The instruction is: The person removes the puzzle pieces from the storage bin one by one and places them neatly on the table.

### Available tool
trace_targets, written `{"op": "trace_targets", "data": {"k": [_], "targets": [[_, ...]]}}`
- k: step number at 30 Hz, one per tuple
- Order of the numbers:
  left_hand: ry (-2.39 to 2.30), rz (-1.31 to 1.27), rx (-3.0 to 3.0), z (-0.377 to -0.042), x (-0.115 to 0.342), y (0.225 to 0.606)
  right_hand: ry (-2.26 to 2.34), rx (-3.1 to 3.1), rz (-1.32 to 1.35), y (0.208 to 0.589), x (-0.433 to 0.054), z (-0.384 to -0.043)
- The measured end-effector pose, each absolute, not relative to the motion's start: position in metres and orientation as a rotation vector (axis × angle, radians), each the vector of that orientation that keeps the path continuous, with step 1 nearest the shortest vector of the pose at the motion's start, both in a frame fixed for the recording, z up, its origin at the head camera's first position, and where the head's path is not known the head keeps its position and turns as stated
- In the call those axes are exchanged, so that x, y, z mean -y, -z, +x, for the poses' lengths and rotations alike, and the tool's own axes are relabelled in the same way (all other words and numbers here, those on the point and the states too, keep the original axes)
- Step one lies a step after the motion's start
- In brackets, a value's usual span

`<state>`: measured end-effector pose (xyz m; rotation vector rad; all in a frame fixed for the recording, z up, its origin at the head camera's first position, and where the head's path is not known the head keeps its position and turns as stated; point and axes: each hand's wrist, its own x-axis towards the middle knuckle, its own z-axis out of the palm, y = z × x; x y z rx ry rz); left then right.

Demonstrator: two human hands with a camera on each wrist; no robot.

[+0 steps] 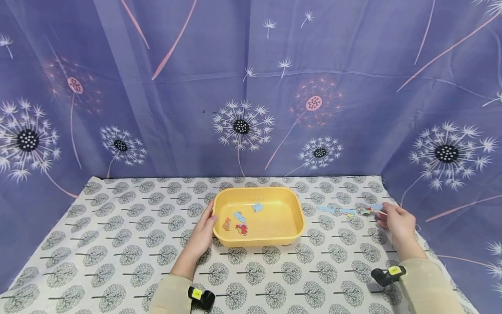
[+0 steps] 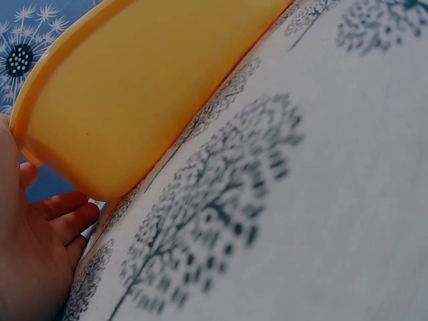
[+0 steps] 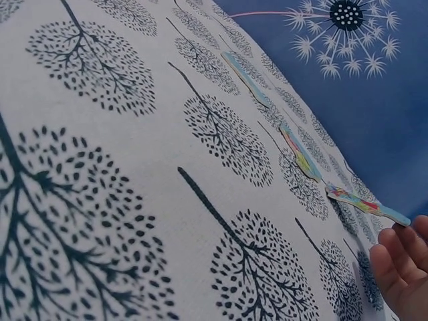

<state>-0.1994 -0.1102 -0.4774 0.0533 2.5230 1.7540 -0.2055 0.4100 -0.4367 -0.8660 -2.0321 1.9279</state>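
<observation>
My left hand (image 1: 204,226) grips the left end of a yellow plastic basin (image 1: 259,242), thumb at the rim and fingers against the outer wall. In the left wrist view the basin's side (image 2: 134,93) rises beside those fingers. Inside the basin lie a red piece (image 1: 242,229), an orange piece (image 1: 226,224) and light blue pieces (image 1: 256,207). At the right, my right hand (image 1: 398,222) pinches the end of a flat, colourful jigsaw-like piece (image 3: 368,202). Two more such pieces, a pale blue one (image 1: 325,209) and a multicoloured one (image 1: 348,213), lie in a row to its left.
A white cloth (image 1: 137,253) printed with grey trees covers the table. Behind and at both sides hangs a blue-purple curtain (image 1: 188,131) with dandelions. Black wrist cameras (image 1: 201,298) sit on both sleeves.
</observation>
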Motion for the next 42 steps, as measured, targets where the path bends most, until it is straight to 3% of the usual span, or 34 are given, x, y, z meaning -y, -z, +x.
{"op": "trace_targets", "data": {"k": [16, 27, 42], "targets": [[-1.756, 0.059, -2.528, -0.199, 0.111, 0.477, -1.812, 2.098, -0.887, 0.436, -0.408, -0.203], [-1.762, 0.056, -2.516, -0.199, 0.11, 0.477, -1.972, 1.951, -0.616, 0.474, -0.436, -0.22], [-1.768, 0.044, -2.52, -0.198, 0.109, 0.477, -1.953, 2.099, -0.448, 0.444, -0.38, -0.208]]}}
